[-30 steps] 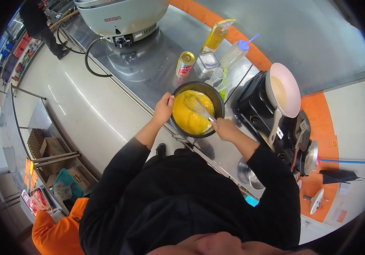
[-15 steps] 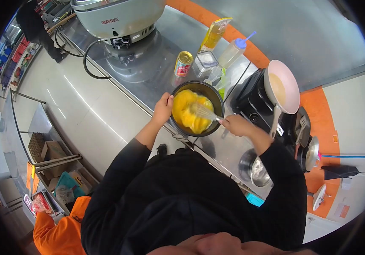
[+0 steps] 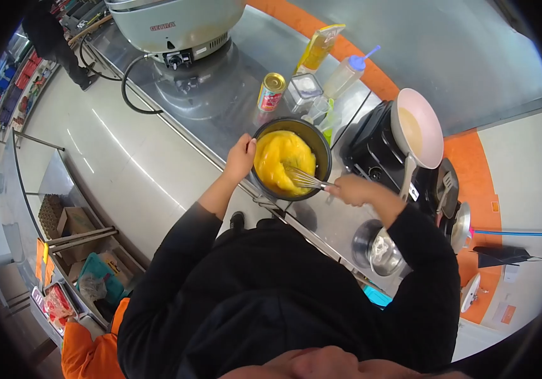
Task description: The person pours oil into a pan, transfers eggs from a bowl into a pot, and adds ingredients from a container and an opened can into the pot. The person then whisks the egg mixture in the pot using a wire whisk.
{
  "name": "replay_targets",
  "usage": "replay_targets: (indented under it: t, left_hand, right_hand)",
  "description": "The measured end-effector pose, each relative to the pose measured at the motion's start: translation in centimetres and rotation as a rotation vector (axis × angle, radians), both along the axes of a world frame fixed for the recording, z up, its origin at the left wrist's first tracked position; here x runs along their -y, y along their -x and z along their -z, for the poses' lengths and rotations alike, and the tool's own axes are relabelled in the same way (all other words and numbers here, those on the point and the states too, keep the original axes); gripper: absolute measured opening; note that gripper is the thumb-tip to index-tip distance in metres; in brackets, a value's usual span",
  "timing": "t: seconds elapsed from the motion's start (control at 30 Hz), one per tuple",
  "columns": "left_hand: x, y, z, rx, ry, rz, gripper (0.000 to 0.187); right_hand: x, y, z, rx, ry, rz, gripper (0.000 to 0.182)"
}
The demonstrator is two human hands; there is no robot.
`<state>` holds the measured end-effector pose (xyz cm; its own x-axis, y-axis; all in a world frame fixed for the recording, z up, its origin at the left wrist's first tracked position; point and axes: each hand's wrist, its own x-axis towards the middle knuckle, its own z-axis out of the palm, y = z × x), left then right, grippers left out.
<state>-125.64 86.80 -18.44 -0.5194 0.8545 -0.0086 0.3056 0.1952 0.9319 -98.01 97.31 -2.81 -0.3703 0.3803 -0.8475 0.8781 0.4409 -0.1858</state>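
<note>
A dark round bowl point(image 3: 323, 146) stands at the counter's front edge with yellow beaten egg point(image 3: 276, 150) inside. My left hand point(image 3: 241, 156) is closed on the bowl's left rim. In my right hand point(image 3: 350, 189) is the handle of a wire whisk point(image 3: 303, 178), its wires dipping into the egg at the lower right of the bowl. Just behind the bowl are a gold-topped can point(image 3: 271, 92), a square clear container point(image 3: 304, 92) with white contents and a small clear cup point(image 3: 319, 110).
A pink frying pan point(image 3: 432, 126) rests on a black stove point(image 3: 372, 140) to the right. Metal bowls point(image 3: 385, 252) sit near my right forearm. Behind are a squeeze bottle point(image 3: 345, 77), a yellow pouch point(image 3: 319, 48) and a large cooker point(image 3: 176, 28). Someone's orange sleeve point(image 3: 88, 347) shows lower left.
The whisk has swung lower in the bowl, and my right hand has shifted slightly down. The egg has swirled into a smoother mass. My left hand keeps its hold on the rim.
</note>
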Motion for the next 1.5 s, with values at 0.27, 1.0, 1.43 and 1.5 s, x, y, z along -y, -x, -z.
replay_targets:
  t: [0.27,1.0,1.43,1.5]
  left_hand:
    - [-0.4,0.1,0.0,0.002,-0.026,0.010,0.022]
    - [0.4,-0.1,0.2,0.011,0.009,0.012,0.022]
    - [-0.1,0.2,0.1,0.011,-0.013,0.032,0.022]
    - [-0.6,0.6,0.0,-0.002,-0.037,0.015,0.022]
  right_hand:
    - [-0.4,-0.4,-0.1,-0.169,-0.195,0.044,0.057]
    - [0.6,2.0,2.0,0.007,0.017,0.138,0.054]
    - [-0.4,-1.4,1.8,-0.042,-0.295,-0.078,0.051]
    - [-0.9,-1.3,2.0,-0.075,-0.289,-0.306,0.049]
